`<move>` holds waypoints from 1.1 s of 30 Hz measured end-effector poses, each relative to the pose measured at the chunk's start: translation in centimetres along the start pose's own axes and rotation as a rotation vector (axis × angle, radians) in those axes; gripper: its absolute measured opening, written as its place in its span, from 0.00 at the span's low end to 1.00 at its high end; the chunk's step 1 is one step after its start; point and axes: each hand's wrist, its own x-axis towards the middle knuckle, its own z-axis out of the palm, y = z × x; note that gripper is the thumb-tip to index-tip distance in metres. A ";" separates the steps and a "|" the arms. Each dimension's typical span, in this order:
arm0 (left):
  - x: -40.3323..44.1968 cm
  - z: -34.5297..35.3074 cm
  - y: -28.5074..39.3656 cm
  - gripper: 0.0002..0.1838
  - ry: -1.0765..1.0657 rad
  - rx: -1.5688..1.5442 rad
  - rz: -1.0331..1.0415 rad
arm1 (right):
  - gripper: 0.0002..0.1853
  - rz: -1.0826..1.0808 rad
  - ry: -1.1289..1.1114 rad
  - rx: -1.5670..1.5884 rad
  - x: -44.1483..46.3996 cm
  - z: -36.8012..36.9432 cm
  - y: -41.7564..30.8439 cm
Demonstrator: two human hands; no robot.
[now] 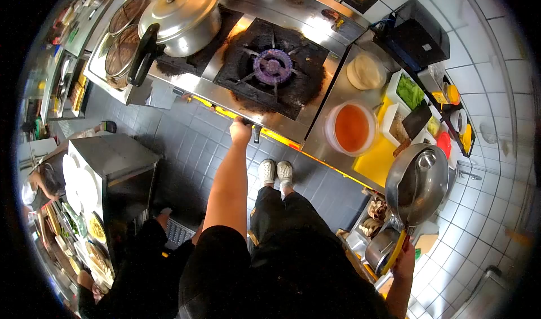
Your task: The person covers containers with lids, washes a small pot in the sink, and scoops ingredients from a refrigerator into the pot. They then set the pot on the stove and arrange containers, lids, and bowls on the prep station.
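My left hand [241,132] reaches to the front edge of the gas stove [225,96], its fingers closed round a control knob that they mostly hide. Beside it a black lever [257,134] points down. Purple-blue flame glows on the burner [273,67], with no pot over it. At the right, my right hand [404,260] grips the yellow handle of a steel frying pan [403,198], held up off the counter. A round shiny shape shows inside the pan; whether it is a ladle bowl or a reflection, I cannot tell.
A large lidded pot [189,29] sits on the stove's left. On the right counter stand a tub of orange liquid [351,127], a pale tub [366,71] and a container of chopped greens [409,92]. Behind on the left are a steel cabinet [115,155] and other people.
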 end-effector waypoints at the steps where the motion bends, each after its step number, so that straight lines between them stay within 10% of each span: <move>1: 0.1 0.2 -0.1 0.20 0.013 0.020 -0.007 | 0.05 -0.002 0.018 -0.039 0.2 0.1 -0.3; 11: -5.8 -4.4 4.6 0.34 0.003 -0.006 0.066 | 0.06 -0.090 -0.165 -0.320 3.3 -0.1 -4.2; 19: -19.4 -10.1 -6.0 0.39 -0.059 0.292 -0.240 | 0.03 -0.244 -0.631 -0.444 6.0 7.8 -12.2; 33: -36.9 -30.1 -33.4 0.29 0.630 -0.011 -0.894 | 0.03 -0.389 -1.309 -0.612 -6.7 46.0 -16.1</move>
